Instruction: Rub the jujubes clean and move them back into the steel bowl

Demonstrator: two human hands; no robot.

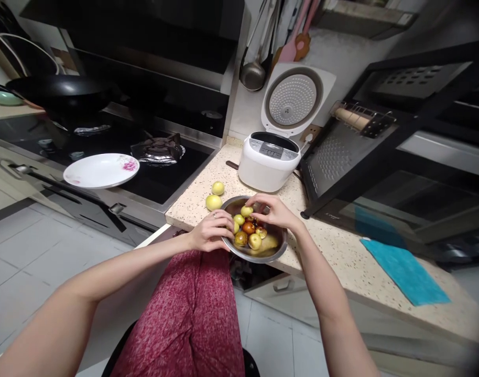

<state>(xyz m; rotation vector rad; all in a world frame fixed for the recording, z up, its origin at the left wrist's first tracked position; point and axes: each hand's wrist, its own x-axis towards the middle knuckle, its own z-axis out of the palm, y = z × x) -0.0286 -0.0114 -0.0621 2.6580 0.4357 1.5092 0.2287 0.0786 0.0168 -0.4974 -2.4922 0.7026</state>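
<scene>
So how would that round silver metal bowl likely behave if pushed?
The round silver metal bowl looks rigid, so it likely won't flex. It could slide, since the speckled beige countertop looks smooth and flat. The loose, round yellow and brown fruits inside would probably roll about.

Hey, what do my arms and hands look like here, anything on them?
Your left arm and right arm are bare where visible, with no sleeves or gloves. Your left hand seems to wear a thin ring on one finger; no jewellery is discernible on your right hand.
</scene>
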